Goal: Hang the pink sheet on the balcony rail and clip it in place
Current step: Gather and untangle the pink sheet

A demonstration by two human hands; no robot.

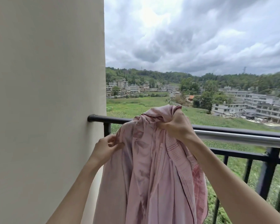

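1. Nearest the camera, two bare forearms reaching up and forward from the bottom edge.
2. Between them, pink sheet [152, 175] hanging in long folds, bunched at the top, held up in front of the balcony rail and not yet draped over it; darker patterned border down its right side.
3. At the sheet's left edge, left hand [106, 148] with fingers [114, 143] curled, pinching the hem just beside the wall.
4. Higher and to the right, right hand [176, 126] clenched round the gathered top of the sheet, knuckles toward the camera, cloth spilling above the fist.
5. Just behind the hands, black balcony rail [110, 119] fixed to the cream wall [47, 94] at left, running right; silver metal bar [241, 138] alongside it on the near side, black balusters [247, 170] below.
6. Beyond the rail, green field [136, 105], then pale multi-storey buildings [249, 105] at right and centre.
7. Farthest off, wooded hills [168, 75] with a pylon on the ridge, under heavy grey clouds [192, 38].
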